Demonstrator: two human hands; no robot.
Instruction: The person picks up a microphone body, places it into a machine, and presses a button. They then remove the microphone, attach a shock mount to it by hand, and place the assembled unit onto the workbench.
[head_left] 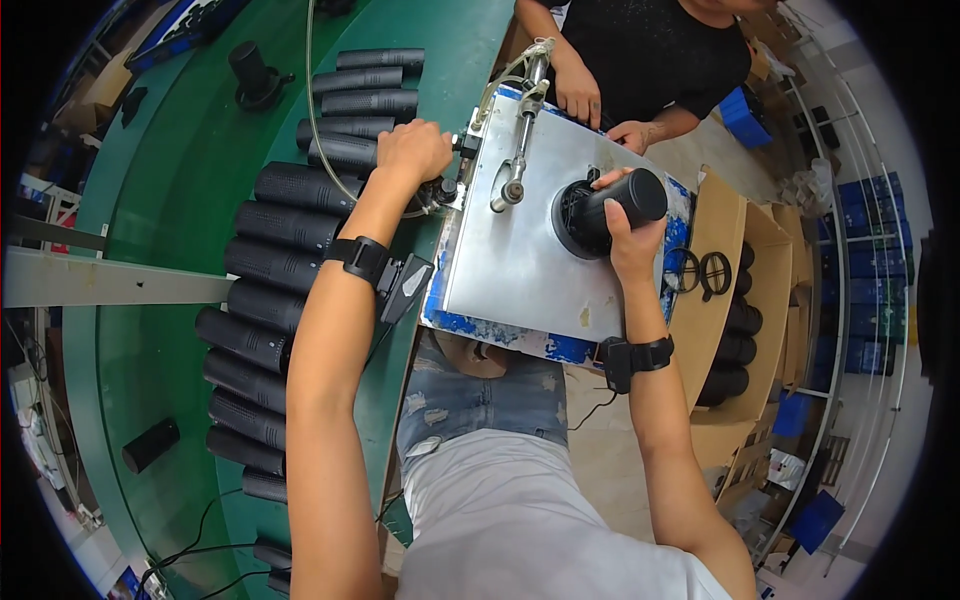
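My right hand point(636, 243) is wrapped round a black plastic cylinder point(636, 198), thumb on the near side. The cylinder leans over a round black flanged base point(573, 220) on the silver metal plate point(540, 285); whether the two are joined I cannot tell. My left hand point(414, 150) is closed beside the plate's left edge, next to a small black fitting point(466, 145). Its fingertips are hidden, so what it grips does not show. Between my hands a pneumatic cylinder on an arm point(522, 140) reaches over the plate.
Black cylinders point(290, 225) lie in a long row on the green bench point(150, 340), left of my arm. A cardboard box point(765, 375) at right holds more of them, with black rings point(714, 272) near it. Across the plate stands another person point(665, 60), hands at its far edge.
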